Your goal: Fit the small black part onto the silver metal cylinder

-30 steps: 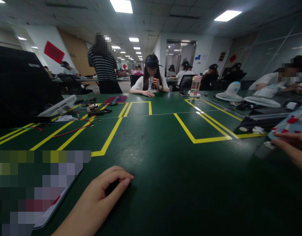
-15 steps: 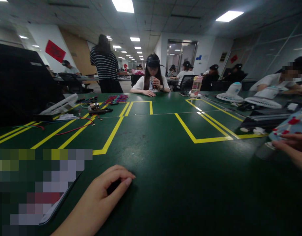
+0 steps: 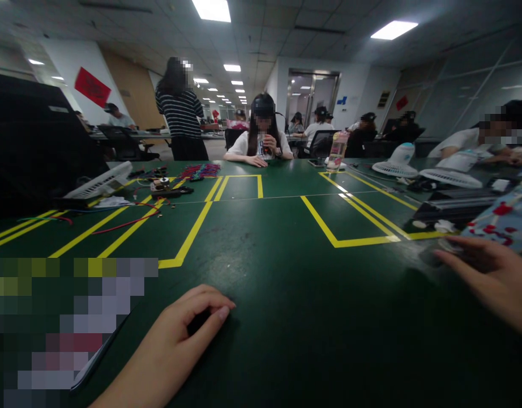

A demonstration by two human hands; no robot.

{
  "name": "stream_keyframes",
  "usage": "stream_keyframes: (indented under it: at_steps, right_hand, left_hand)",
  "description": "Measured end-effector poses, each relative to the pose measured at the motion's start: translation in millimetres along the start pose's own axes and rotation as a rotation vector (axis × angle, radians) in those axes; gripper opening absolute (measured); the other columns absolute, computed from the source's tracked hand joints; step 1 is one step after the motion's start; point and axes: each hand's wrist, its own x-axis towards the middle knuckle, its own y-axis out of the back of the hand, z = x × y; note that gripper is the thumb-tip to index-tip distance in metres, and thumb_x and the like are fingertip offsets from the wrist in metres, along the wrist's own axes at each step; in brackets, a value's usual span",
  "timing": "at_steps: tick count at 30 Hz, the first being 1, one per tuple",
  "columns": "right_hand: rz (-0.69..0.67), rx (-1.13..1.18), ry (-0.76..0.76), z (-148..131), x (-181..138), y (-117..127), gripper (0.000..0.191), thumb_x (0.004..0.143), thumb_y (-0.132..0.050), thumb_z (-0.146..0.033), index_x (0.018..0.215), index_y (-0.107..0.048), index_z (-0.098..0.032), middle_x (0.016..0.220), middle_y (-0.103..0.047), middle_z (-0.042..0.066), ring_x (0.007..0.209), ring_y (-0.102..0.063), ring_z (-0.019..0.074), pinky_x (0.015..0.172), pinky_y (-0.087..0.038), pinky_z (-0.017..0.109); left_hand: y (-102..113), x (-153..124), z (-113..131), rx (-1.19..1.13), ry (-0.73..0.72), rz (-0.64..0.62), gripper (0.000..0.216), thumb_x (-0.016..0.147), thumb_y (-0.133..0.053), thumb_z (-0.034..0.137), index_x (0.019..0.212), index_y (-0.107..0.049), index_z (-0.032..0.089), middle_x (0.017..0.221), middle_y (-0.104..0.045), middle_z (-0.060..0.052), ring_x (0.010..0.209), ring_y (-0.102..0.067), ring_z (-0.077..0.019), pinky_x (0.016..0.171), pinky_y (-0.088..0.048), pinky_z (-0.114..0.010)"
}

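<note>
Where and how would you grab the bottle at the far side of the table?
Probably mid-body on the bottle, below its top, coming level from the near side. It stands upright, its body is tall and narrow, and its near face is unobstructed; a phone lies to its left, a fan to its right.

The left hand (image 3: 188, 326), its slim forearm (image 3: 131, 379) and the right hand (image 3: 494, 272) are seen bare, the left thumbnail (image 3: 224, 311) kept short.
</note>
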Motion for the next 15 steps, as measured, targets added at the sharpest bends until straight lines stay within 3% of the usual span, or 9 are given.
stream_keyframes:
  at_steps: [3,5,7,11,15]
  right_hand:
    - [-0.114,0.267,0.331,-77,-21,-3,0.040,0.087,-0.055,-0.042,0.122,-0.054,-0.023,0.119,-0.059,0.008,0.101,-0.061,0.0154,0.083,-0.051,0.028]
    - [-0.198,0.460,0.579,-129,-38,-10,0.039,0.087,-0.057,-0.036,0.123,-0.052,-0.025,0.122,-0.057,0.004,0.108,-0.058,0.0135,0.091,-0.051,0.027]
    - [-0.323,0.611,0.717,-173,-53,-16,0.038,0.086,-0.058,-0.031,0.123,-0.049,-0.025,0.122,-0.057,0.002,0.110,-0.056,0.0107,0.096,-0.049,0.025]
    - [-0.520,0.761,0.780,-220,-72,-24,0.034,0.086,-0.056,-0.026,0.120,-0.049,-0.025,0.121,-0.057,-0.001,0.110,-0.054,0.0077,0.098,-0.047,0.022]
    - [-0.609,0.795,0.618,-220,-77,-31,0.057,0.081,-0.064,-0.032,0.131,-0.038,-0.031,0.126,-0.052,-0.001,0.110,-0.054,0.0084,0.098,-0.047,0.025]
  left_hand:
    - [0,2,0,0.005,0.007,-0.008,0.019,0.093,-0.048,0.034,0.092,-0.067,0.029,0.099,-0.065,0.000,0.095,-0.062,-0.0214,0.084,-0.049,-0.033]
    - [0,1,-1,0.015,0.007,-0.010,0.019,0.093,-0.049,0.034,0.092,-0.067,0.028,0.099,-0.065,0.000,0.096,-0.062,-0.0217,0.085,-0.048,-0.034]
    - [1,0,-1,0.026,0.005,-0.012,0.019,0.093,-0.049,0.035,0.092,-0.067,0.028,0.100,-0.065,0.000,0.097,-0.062,-0.0219,0.086,-0.048,-0.034]
    - [3,-2,-2,0.036,-0.014,-0.011,0.018,0.093,-0.050,0.033,0.093,-0.066,0.028,0.099,-0.065,0.000,0.097,-0.062,-0.0213,0.087,-0.048,-0.034]
    - [-1,1,4,0.028,0.023,0.029,0.017,0.093,-0.051,0.033,0.101,-0.065,0.027,0.099,-0.066,-0.001,0.095,-0.062,-0.0218,0.084,-0.048,-0.035]
